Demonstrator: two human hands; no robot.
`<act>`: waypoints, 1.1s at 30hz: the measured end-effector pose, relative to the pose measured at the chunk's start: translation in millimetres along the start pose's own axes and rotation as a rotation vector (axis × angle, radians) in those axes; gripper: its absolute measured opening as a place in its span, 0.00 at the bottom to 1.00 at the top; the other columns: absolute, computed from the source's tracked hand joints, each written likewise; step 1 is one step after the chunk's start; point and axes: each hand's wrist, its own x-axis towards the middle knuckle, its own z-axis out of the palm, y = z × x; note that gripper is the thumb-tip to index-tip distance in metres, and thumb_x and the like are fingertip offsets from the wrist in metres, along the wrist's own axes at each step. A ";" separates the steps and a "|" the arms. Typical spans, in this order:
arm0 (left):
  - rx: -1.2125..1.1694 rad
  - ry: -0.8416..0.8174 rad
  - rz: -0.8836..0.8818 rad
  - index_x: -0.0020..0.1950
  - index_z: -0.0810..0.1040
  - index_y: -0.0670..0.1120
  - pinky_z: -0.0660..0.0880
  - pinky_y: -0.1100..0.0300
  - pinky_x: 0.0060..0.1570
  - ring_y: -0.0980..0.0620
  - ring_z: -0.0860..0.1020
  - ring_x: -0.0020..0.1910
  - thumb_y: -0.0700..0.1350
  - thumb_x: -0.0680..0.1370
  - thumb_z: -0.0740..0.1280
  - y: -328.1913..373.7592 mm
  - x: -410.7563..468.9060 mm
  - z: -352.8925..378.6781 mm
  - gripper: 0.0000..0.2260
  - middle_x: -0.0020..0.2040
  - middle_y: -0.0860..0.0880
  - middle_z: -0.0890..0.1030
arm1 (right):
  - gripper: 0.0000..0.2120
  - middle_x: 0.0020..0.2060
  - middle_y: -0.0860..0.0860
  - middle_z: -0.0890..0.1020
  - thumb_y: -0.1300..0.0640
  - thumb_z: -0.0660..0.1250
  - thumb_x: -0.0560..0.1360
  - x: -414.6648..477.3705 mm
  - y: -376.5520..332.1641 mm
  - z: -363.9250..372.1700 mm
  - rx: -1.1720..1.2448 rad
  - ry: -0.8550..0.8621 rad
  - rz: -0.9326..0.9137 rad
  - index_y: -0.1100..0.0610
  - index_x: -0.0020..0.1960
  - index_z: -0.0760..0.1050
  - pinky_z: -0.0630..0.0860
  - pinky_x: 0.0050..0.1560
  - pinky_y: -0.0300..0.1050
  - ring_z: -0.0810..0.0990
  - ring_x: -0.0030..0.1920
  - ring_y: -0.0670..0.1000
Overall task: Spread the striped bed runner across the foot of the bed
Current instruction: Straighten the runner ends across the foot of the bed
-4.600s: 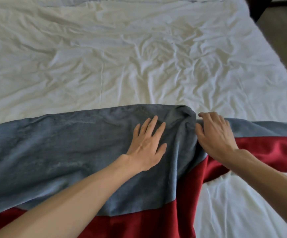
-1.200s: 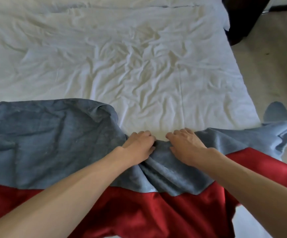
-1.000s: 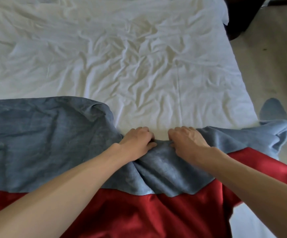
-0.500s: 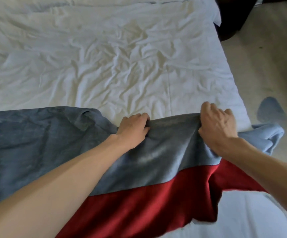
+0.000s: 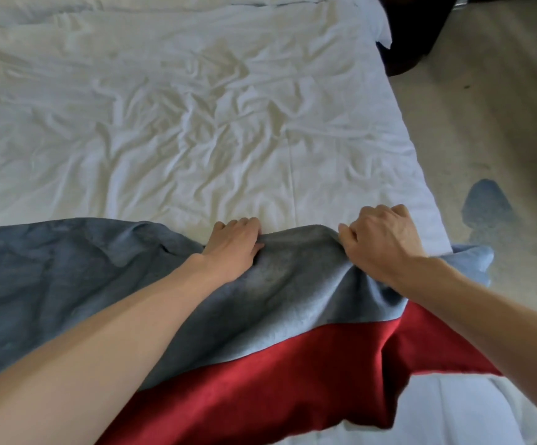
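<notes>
A wide bed with a crumpled white sheet (image 5: pixel 196 123) fills the view. The soft blue-grey and red striped bed runner (image 5: pixel 292 300) lies bunched across its near end, with its right end drooping over the bed's side. The left hand (image 5: pixel 233 248) and right hand (image 5: pixel 379 242) each keep a clenched grip on the runner's far blue edge.

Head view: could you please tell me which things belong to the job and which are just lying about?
Job: striped bed runner, left hand and right hand gripping its far edge, bed.
Lying about: dark furniture, floor, blue shape on it.
</notes>
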 end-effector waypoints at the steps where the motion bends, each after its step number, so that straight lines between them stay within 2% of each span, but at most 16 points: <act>1: -0.017 0.015 0.021 0.46 0.66 0.47 0.67 0.54 0.46 0.51 0.73 0.38 0.49 0.81 0.56 -1.8 -0.1 -0.3 0.07 0.41 0.51 0.75 | 0.22 0.30 0.50 0.71 0.49 0.55 0.77 6.3 -1.5 0.2 0.048 -0.017 -0.012 0.57 0.27 0.66 0.69 0.50 0.50 0.70 0.34 0.52; 3: -0.053 0.052 0.062 0.44 0.64 0.47 0.65 0.55 0.39 0.52 0.71 0.30 0.47 0.82 0.54 -5.2 -0.3 -2.1 0.08 0.33 0.52 0.73 | 0.20 0.29 0.51 0.73 0.50 0.58 0.77 21.9 -5.0 3.5 0.190 -0.108 -0.031 0.57 0.29 0.67 0.70 0.41 0.49 0.73 0.32 0.53; 5: -0.079 0.085 0.101 0.42 0.63 0.47 0.61 0.58 0.34 0.50 0.71 0.26 0.46 0.82 0.54 -6.1 -1.3 -5.6 0.09 0.29 0.52 0.71 | 0.13 0.33 0.49 0.76 0.48 0.63 0.75 36.8 -10.5 8.0 0.325 -0.243 -0.041 0.55 0.37 0.71 0.71 0.36 0.47 0.76 0.36 0.53; 6: -0.099 0.098 0.114 0.42 0.63 0.47 0.59 0.59 0.31 0.50 0.70 0.26 0.47 0.82 0.55 -5.8 -1.6 -7.6 0.10 0.27 0.52 0.71 | 0.11 0.35 0.48 0.76 0.47 0.65 0.74 42.8 -14.5 10.5 0.381 -0.298 -0.055 0.54 0.44 0.71 0.71 0.36 0.46 0.77 0.38 0.52; 8: -0.159 0.111 0.117 0.41 0.63 0.47 0.59 0.60 0.28 0.49 0.70 0.26 0.48 0.81 0.57 -6.1 -1.5 -10.9 0.10 0.27 0.52 0.70 | 0.15 0.39 0.47 0.76 0.42 0.66 0.73 51.6 -22.9 15.5 0.445 -0.356 -0.077 0.49 0.55 0.70 0.70 0.39 0.45 0.76 0.41 0.51; 9: -0.188 0.114 0.114 0.41 0.63 0.47 0.61 0.59 0.27 0.50 0.70 0.26 0.49 0.81 0.58 -7.0 -1.2 -11.8 0.11 0.28 0.51 0.70 | 0.17 0.39 0.47 0.76 0.39 0.65 0.72 54.8 -26.3 18.4 0.450 -0.362 -0.086 0.48 0.56 0.71 0.69 0.40 0.45 0.75 0.41 0.50; 12: -0.262 0.119 0.096 0.46 0.65 0.47 0.66 0.57 0.29 0.54 0.71 0.27 0.50 0.81 0.57 -10.2 0.8 -12.2 0.08 0.30 0.55 0.72 | 0.15 0.35 0.44 0.77 0.36 0.65 0.70 56.1 -35.2 27.8 0.427 -0.376 -0.130 0.48 0.41 0.74 0.70 0.37 0.43 0.75 0.39 0.47; 14: -0.306 0.109 0.062 0.52 0.68 0.46 0.67 0.57 0.32 0.56 0.72 0.30 0.49 0.82 0.56 -12.0 3.3 -12.8 0.08 0.34 0.59 0.74 | 0.20 0.30 0.45 0.76 0.35 0.63 0.70 53.0 -40.4 30.4 0.461 -0.335 -0.108 0.51 0.33 0.72 0.72 0.35 0.44 0.75 0.34 0.47; 16: -0.292 0.057 0.034 0.52 0.73 0.44 0.72 0.53 0.38 0.51 0.76 0.35 0.49 0.82 0.56 -15.1 5.2 -14.4 0.11 0.38 0.54 0.78 | 0.27 0.23 0.47 0.71 0.36 0.59 0.72 49.6 -46.4 29.1 0.525 -0.315 -0.064 0.57 0.27 0.66 0.71 0.33 0.46 0.70 0.26 0.48; 18: -0.214 -0.032 0.052 0.49 0.77 0.45 0.74 0.51 0.42 0.49 0.78 0.40 0.48 0.81 0.58 -19.1 4.7 -15.1 0.11 0.42 0.49 0.81 | 0.28 0.20 0.49 0.66 0.40 0.60 0.75 47.3 -50.3 26.5 0.532 -0.347 -0.056 0.57 0.24 0.62 0.70 0.31 0.47 0.67 0.23 0.49; 21: -0.083 -0.095 0.144 0.53 0.77 0.49 0.72 0.55 0.49 0.50 0.79 0.44 0.52 0.78 0.62 -22.5 -1.2 -12.1 0.10 0.46 0.51 0.82 | 0.18 0.25 0.49 0.73 0.47 0.67 0.71 43.5 -53.6 22.5 0.395 -0.441 -0.153 0.57 0.29 0.69 0.74 0.33 0.48 0.74 0.29 0.50; 23: -0.010 -0.091 0.183 0.58 0.76 0.50 0.70 0.53 0.55 0.51 0.79 0.49 0.56 0.77 0.62 -24.5 -4.5 -8.1 0.15 0.50 0.53 0.82 | 0.10 0.34 0.49 0.78 0.48 0.69 0.69 39.1 -54.2 22.5 0.335 -0.499 -0.195 0.54 0.41 0.72 0.77 0.38 0.48 0.77 0.36 0.51; 26: 0.069 -0.070 0.196 0.59 0.76 0.50 0.65 0.52 0.55 0.52 0.76 0.52 0.59 0.74 0.63 -27.2 -9.5 -2.7 0.19 0.51 0.53 0.80 | 0.20 0.41 0.48 0.78 0.50 0.68 0.69 32.3 -59.7 24.4 0.281 -0.577 -0.241 0.51 0.58 0.67 0.78 0.45 0.52 0.78 0.42 0.52; 28: 0.103 -0.066 0.211 0.56 0.78 0.51 0.63 0.52 0.54 0.52 0.74 0.51 0.60 0.73 0.63 -25.7 -12.7 0.4 0.18 0.48 0.53 0.78 | 0.17 0.42 0.49 0.79 0.52 0.67 0.70 30.0 -66.0 25.1 0.202 -0.598 -0.287 0.50 0.58 0.71 0.78 0.45 0.51 0.79 0.43 0.52; 30: 0.088 -0.086 0.215 0.51 0.79 0.51 0.62 0.52 0.54 0.52 0.74 0.49 0.59 0.73 0.64 -22.7 -15.0 2.3 0.15 0.45 0.53 0.76 | 0.10 0.40 0.49 0.79 0.54 0.66 0.71 28.5 -71.8 24.6 0.158 -0.589 -0.315 0.49 0.52 0.75 0.77 0.42 0.48 0.79 0.41 0.52; 33: 0.027 -0.086 0.204 0.47 0.77 0.51 0.61 0.54 0.52 0.53 0.73 0.48 0.56 0.73 0.65 -22.2 -15.6 1.8 0.10 0.41 0.55 0.72 | 0.02 0.39 0.49 0.79 0.52 0.65 0.74 25.5 -73.1 23.7 0.174 -0.487 -0.312 0.50 0.45 0.75 0.72 0.39 0.45 0.78 0.40 0.51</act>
